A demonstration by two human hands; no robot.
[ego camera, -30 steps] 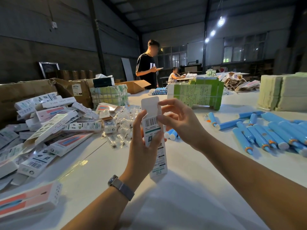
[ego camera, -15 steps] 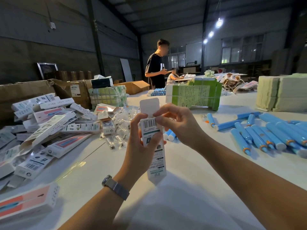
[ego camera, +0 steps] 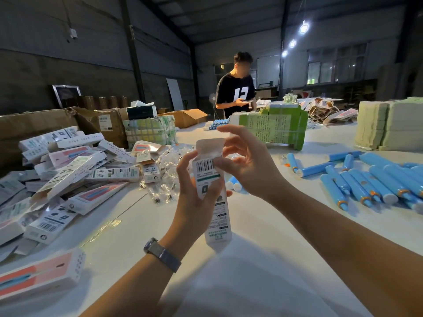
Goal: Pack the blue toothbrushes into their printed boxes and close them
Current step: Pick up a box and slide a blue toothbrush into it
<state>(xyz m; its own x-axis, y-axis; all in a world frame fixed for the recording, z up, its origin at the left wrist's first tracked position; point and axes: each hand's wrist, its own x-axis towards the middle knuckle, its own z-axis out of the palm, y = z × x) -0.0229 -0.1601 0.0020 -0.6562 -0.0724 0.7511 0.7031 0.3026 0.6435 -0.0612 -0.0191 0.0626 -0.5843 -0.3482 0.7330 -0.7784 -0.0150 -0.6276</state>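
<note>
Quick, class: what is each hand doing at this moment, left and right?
Left hand: grips the printed box upright.
Right hand: fingers pinch the box's top edge beside its raised flap.

- Both forearms are bare; no sleeve shows on either one up to the frame's lower edge.
- The left wrist carries a watch [ego camera: 162, 254]: a grey band that looks like woven mesh, with a dark rounded case at the outer side of the wrist.
- The left hand [ego camera: 194, 197] wears no ring or glove that can be seen.
- The right hand [ego camera: 248, 167] is likewise bare, and its wrist carries no band.
- The fingernails are short and unpainted.
</note>
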